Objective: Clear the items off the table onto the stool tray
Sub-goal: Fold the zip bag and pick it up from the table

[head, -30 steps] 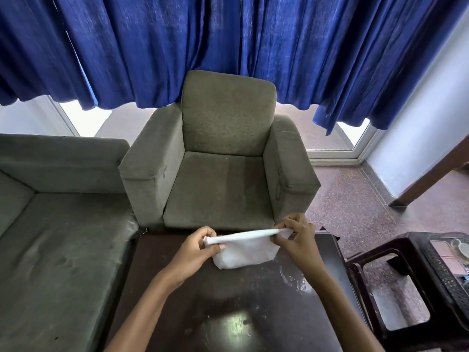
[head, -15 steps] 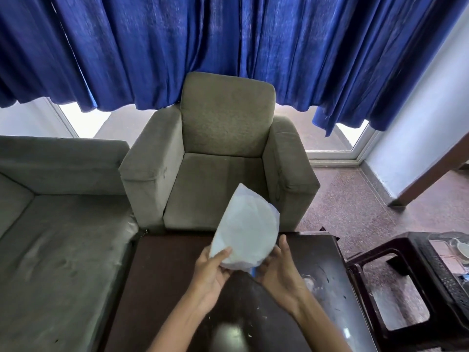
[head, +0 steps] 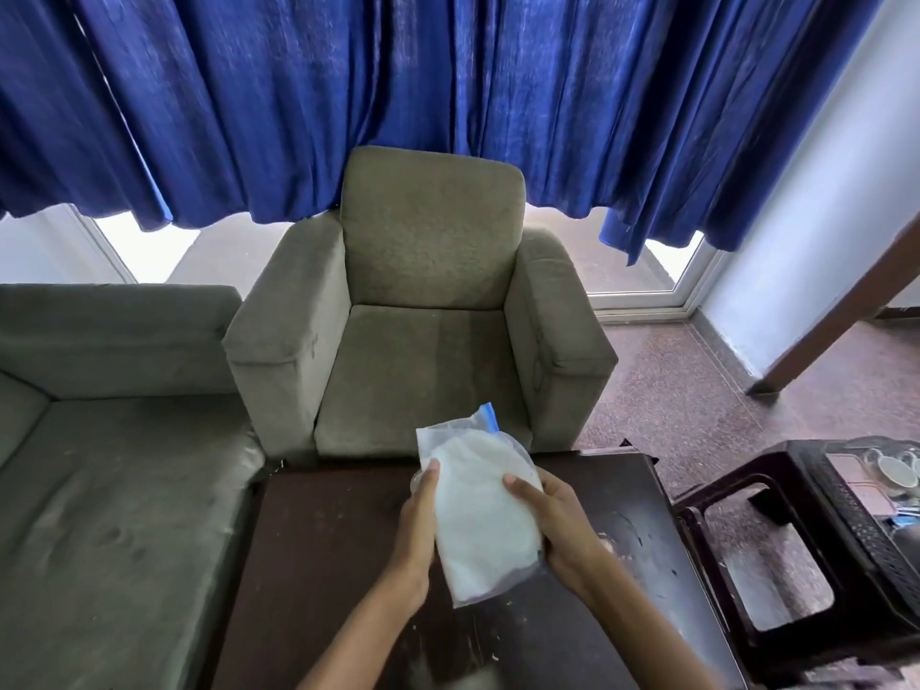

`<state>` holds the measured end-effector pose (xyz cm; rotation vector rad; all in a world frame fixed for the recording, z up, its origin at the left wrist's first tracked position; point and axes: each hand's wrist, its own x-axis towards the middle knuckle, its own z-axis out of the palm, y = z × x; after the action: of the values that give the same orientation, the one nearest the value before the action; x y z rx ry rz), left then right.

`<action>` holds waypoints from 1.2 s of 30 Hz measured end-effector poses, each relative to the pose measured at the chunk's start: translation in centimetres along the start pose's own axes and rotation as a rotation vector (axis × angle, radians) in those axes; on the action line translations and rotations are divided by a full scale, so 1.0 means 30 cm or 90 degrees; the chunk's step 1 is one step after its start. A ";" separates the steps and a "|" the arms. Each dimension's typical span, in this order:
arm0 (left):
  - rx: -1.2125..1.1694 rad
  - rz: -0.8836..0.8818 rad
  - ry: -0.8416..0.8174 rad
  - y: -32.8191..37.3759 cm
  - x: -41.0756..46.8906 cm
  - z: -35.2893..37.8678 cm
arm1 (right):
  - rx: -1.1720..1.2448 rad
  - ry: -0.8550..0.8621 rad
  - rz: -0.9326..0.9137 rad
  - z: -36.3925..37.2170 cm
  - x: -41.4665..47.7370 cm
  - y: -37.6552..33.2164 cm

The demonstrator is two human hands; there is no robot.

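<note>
Both grips on the zip bag (head: 478,510): left grip (head: 415,535) holds its left edge, thumb on the front; right grip (head: 557,525) wraps the right edge, thumb across the front. Bag is held over the counter (head: 323,565), blue zip strip (head: 490,416) at the top, white filling inside. I can't make out any lettering on it. Stool tray (head: 854,490) on my right, well apart from the bag.
</note>
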<state>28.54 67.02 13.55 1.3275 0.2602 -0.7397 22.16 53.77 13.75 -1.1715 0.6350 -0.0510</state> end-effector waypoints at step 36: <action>0.190 -0.053 -0.280 -0.551 -0.394 0.918 | 0.372 0.333 -0.086 -0.958 -0.674 0.072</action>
<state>3.02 44.21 14.31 1.3986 -0.1548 -1.1506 -9.18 37.74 13.94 -0.6235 0.9198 -0.6336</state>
